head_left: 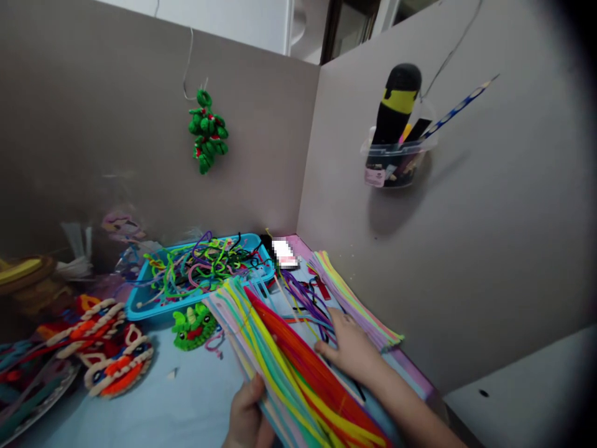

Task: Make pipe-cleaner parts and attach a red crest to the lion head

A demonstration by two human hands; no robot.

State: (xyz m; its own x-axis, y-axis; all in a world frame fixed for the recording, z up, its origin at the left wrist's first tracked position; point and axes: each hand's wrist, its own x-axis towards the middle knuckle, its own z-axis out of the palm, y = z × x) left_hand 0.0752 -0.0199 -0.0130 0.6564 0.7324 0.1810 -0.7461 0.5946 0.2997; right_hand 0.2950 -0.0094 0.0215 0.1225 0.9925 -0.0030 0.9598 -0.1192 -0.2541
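Observation:
A long bundle of pipe cleaners (280,367) in yellow, mint, lilac, orange and red slants across the front. My left hand (249,410) grips its left side, thumb on top. To the right of the bundle, my right hand (347,345) reaches over the table with thumb and fingers apart. Its fingertips are at some loose purple and blue pipe cleaners (305,295); whether they touch is unclear. Just beyond that hand lies a second bundle of pastel pipe cleaners (357,298) along the wall.
A blue tray (161,311) holds tangled pipe cleaners. Near it lie a green fuzzy figure (193,326) and orange-and-cream fuzzy figures (119,367). A blurred-out phone-like item (285,254) sits in the corner. Green ornaments (208,134) and a plastic tub (396,149) hang on the walls.

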